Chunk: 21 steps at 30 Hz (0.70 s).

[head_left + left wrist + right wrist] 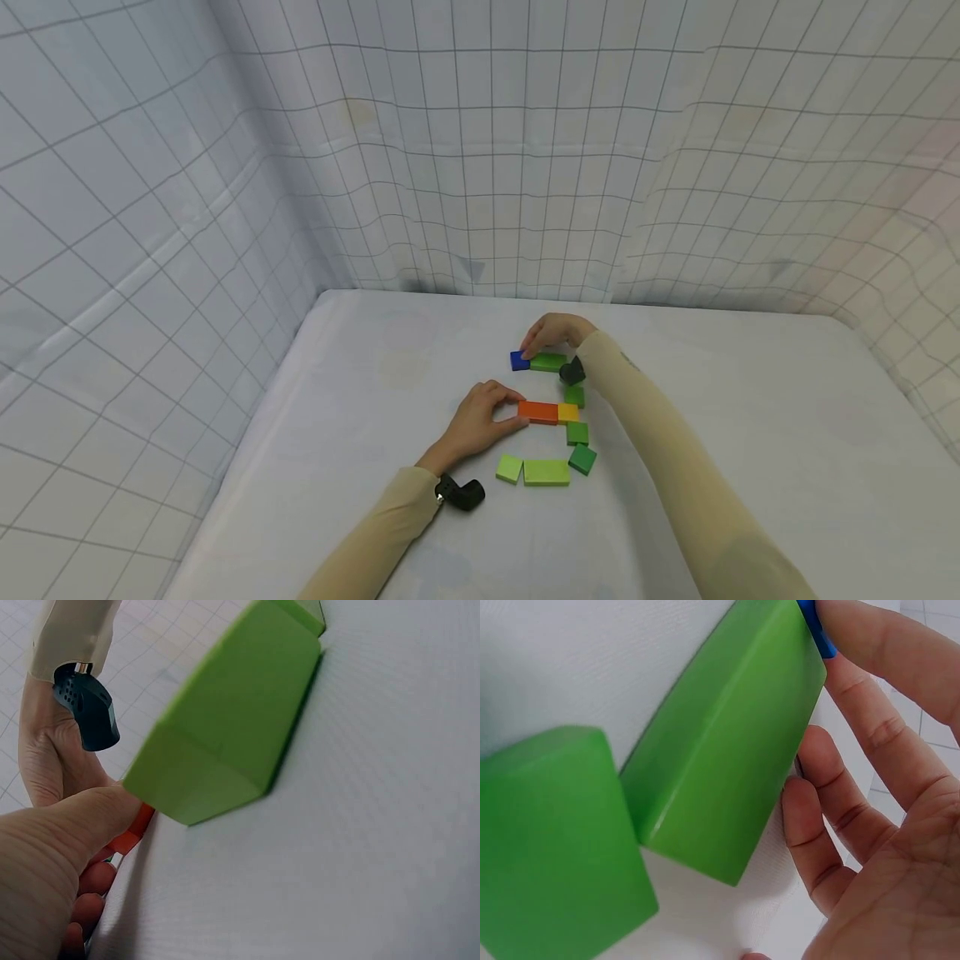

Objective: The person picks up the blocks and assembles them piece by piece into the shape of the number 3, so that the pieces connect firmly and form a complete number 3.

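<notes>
In the head view, my left hand [480,419] pinches the left end of an orange block [538,412] between thumb and fingers. A small yellow block [567,413] touches that block's right end. Farther back, my right hand [557,331] holds a small blue block [519,361] with thumb and index finger. The blue block stands against the left end of a long green block [548,362]. In the right wrist view, the other fingers curl beside this green block [727,750]. The left wrist view shows only a corner of the orange block [133,831] past the thumb.
Small green blocks [574,396] [577,433] run down the right side, with a tilted darker green one [582,459] below. A long light-green block [546,473] and a small light-green block [509,468] lie nearest. Gridded curtains [480,167] surround the white table [375,358].
</notes>
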Each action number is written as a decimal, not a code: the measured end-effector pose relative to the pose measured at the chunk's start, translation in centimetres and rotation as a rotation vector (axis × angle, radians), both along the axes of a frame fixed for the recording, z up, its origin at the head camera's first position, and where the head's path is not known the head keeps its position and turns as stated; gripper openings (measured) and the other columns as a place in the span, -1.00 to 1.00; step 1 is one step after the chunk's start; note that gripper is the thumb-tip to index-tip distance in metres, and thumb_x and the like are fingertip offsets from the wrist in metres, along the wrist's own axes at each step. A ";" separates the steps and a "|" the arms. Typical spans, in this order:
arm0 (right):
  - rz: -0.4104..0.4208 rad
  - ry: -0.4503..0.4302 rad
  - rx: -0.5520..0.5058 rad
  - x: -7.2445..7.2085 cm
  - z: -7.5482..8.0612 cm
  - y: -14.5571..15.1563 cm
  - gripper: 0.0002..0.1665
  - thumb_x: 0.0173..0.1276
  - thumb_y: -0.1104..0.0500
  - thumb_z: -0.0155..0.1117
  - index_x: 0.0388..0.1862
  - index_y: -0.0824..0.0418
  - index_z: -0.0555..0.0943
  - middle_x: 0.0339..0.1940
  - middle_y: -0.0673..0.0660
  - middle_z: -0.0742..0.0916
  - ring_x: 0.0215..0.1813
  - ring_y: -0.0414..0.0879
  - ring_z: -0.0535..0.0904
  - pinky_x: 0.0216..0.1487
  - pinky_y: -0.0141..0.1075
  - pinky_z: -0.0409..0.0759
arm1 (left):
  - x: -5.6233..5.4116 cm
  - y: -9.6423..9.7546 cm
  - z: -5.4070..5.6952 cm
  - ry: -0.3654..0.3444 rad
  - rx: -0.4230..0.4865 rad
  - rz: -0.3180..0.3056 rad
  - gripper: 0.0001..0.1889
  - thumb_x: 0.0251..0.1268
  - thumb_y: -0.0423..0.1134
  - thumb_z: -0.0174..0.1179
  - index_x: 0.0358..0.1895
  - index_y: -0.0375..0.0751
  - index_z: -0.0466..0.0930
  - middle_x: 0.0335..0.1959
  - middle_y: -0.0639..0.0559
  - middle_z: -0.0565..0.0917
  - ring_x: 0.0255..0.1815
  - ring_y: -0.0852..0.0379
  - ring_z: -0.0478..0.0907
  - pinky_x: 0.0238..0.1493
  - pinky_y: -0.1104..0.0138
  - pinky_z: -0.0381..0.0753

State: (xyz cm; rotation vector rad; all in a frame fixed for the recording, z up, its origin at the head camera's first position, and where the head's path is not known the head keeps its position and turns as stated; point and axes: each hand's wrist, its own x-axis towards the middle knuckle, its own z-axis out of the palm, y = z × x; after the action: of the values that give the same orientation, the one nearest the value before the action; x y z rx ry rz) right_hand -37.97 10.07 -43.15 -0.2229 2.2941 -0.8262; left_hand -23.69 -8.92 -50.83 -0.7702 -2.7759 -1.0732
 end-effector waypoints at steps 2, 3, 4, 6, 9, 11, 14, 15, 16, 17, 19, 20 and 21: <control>0.007 -0.005 -0.003 0.0 0.0 0.0 -0.74 0.18 0.05 0.43 -0.17 0.11 0.71 0.09 0.06 0.60 0.27 0.02 0.29 0.33 0.03 0.05 | 0.0 0.0 0.0 -0.001 0.001 -0.001 -0.64 0.18 0.05 0.30 -0.02 -0.02 0.63 -0.21 0.17 0.48 -0.24 0.21 0.32 -0.18 0.32 0.34; 0.009 -0.007 -0.005 0.0 0.0 0.1 -0.74 0.19 0.04 0.41 -0.16 0.10 0.71 0.12 0.07 0.58 0.29 0.03 0.28 0.33 0.03 0.05 | 0.1 0.0 0.1 -0.002 0.000 -0.002 -0.64 0.18 0.05 0.30 -0.02 -0.02 0.63 -0.21 0.17 0.48 -0.24 0.21 0.32 -0.18 0.32 0.33; 0.013 -0.008 -0.009 -0.1 0.0 0.1 -0.73 0.22 0.03 0.39 -0.14 0.11 0.70 0.16 0.09 0.57 0.31 0.04 0.27 0.34 0.03 0.04 | 0.0 0.0 0.1 -0.001 0.000 -0.004 -0.63 0.19 0.05 0.30 -0.02 -0.03 0.63 -0.21 0.17 0.48 -0.24 0.20 0.32 -0.18 0.32 0.33; 0.019 -0.011 -0.020 -0.1 0.0 0.1 -0.70 0.26 0.02 0.35 -0.09 0.12 0.69 0.22 0.13 0.53 0.34 0.07 0.24 0.35 0.02 0.03 | 0.0 0.0 0.1 0.001 0.003 -0.007 -0.63 0.19 0.05 0.30 -0.02 -0.04 0.63 -0.21 0.16 0.48 -0.25 0.20 0.32 -0.18 0.32 0.33; 0.032 -0.006 -0.038 -0.1 0.0 0.3 -0.61 0.30 -0.03 0.29 0.03 0.14 0.65 0.28 0.17 0.48 0.37 0.09 0.22 0.35 0.01 0.05 | -0.1 0.0 0.2 0.003 0.004 -0.008 -0.64 0.19 0.04 0.30 -0.02 -0.03 0.63 -0.21 0.15 0.48 -0.24 0.20 0.32 -0.17 0.31 0.34; 0.042 -0.007 -0.044 -0.1 0.0 0.6 -0.52 0.31 -0.07 0.27 0.11 0.16 0.60 0.29 0.18 0.47 0.36 0.09 0.24 0.35 0.01 0.06 | -0.1 -0.1 0.1 0.005 0.002 -0.007 -0.65 0.19 0.03 0.30 -0.01 -0.03 0.63 -0.20 0.15 0.49 -0.24 0.20 0.33 -0.17 0.31 0.34; 0.060 -0.022 -0.061 0.0 -0.2 1.3 -0.38 0.32 -0.13 0.24 0.24 0.20 0.49 0.26 0.19 0.48 0.31 0.08 0.29 0.34 0.02 0.07 | -0.2 0.0 0.1 0.003 -0.001 -0.005 -0.65 0.19 0.03 0.30 -0.01 -0.02 0.63 -0.19 0.15 0.49 -0.22 0.20 0.33 -0.15 0.31 0.34; 0.065 -0.029 -0.070 0.0 -0.2 1.7 -0.35 0.32 -0.13 0.23 0.26 0.22 0.46 0.25 0.19 0.48 0.30 0.07 0.30 0.34 0.03 0.07 | -0.2 0.0 0.0 0.005 0.000 -0.005 -0.65 0.19 0.03 0.30 -0.01 -0.03 0.63 -0.19 0.15 0.49 -0.22 0.20 0.33 -0.15 0.31 0.34; 0.068 -0.034 -0.078 0.0 -0.3 2.1 -0.33 0.33 -0.13 0.22 0.29 0.23 0.44 0.25 0.20 0.48 0.29 0.07 0.31 0.34 0.03 0.06 | -0.2 0.0 0.0 0.007 0.001 -0.004 -0.65 0.19 0.03 0.30 -0.01 -0.03 0.63 -0.19 0.15 0.49 -0.22 0.20 0.33 -0.16 0.30 0.34; 0.069 -0.043 -0.090 0.0 -0.3 2.5 -0.31 0.34 -0.13 0.21 0.30 0.25 0.42 0.24 0.20 0.49 0.29 0.07 0.33 0.35 0.03 0.05 | -0.3 0.0 0.0 0.009 0.003 -0.005 -0.65 0.19 0.02 0.31 -0.01 -0.03 0.63 -0.19 0.15 0.49 -0.22 0.20 0.33 -0.16 0.30 0.34; 0.063 -0.040 -0.103 0.0 -0.5 3.5 -0.30 0.35 -0.12 0.20 0.31 0.28 0.40 0.23 0.21 0.51 0.29 0.06 0.34 0.35 0.03 0.04 | -0.3 0.0 0.0 0.015 0.003 -0.005 -0.64 0.18 0.03 0.31 -0.01 -0.03 0.63 -0.20 0.15 0.49 -0.23 0.20 0.33 -0.16 0.30 0.34; 0.059 -0.035 -0.109 0.1 -0.5 4.0 -0.30 0.36 -0.12 0.19 0.30 0.30 0.40 0.22 0.21 0.52 0.28 0.06 0.35 0.35 0.03 0.05 | -0.3 0.0 0.0 0.017 0.003 -0.005 -0.64 0.18 0.03 0.31 -0.01 -0.03 0.63 -0.20 0.16 0.49 -0.23 0.20 0.32 -0.16 0.30 0.34; 0.053 -0.028 -0.111 0.1 -0.5 4.5 -0.31 0.36 -0.12 0.19 0.29 0.31 0.41 0.21 0.21 0.53 0.27 0.06 0.37 0.34 0.03 0.07 | -0.4 0.0 0.0 0.018 -0.001 -0.005 -0.64 0.18 0.04 0.31 -0.01 -0.03 0.63 -0.20 0.16 0.49 -0.24 0.20 0.32 -0.17 0.30 0.34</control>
State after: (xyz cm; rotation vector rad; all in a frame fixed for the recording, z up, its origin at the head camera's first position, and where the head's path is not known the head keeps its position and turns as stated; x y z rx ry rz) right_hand -37.85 14.56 -43.70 -0.3177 2.2092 -0.9245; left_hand -24.04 -8.88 -50.85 -0.7827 -2.7611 -1.0605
